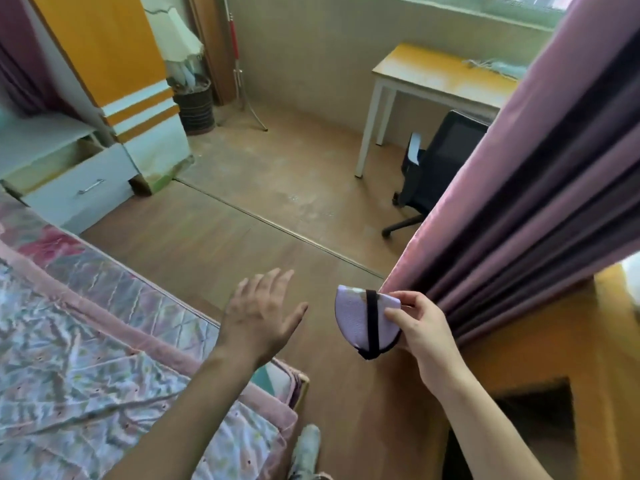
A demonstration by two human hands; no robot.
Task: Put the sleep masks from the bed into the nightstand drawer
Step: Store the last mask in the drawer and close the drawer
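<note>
My right hand (420,327) pinches a folded lilac sleep mask (355,318) with a black strap, held in the air over the floor near the curtain. To its left my left hand (259,320) hovers empty, fingers spread, just past the bed's corner. The white nightstand (38,136) stands at the far left beside the bed, and its drawer (79,183) with a metal handle is pulled out. The bed (86,341) with a floral quilted cover fills the lower left; no other mask shows on it.
A pink curtain (536,188) hangs close on the right beside an orange cabinet (554,341). Farther off stand an orange-topped desk (440,74), a black office chair (436,168), an orange-and-white wardrobe (121,64) and a dark basket (195,107). Brown floor (263,188) lies between.
</note>
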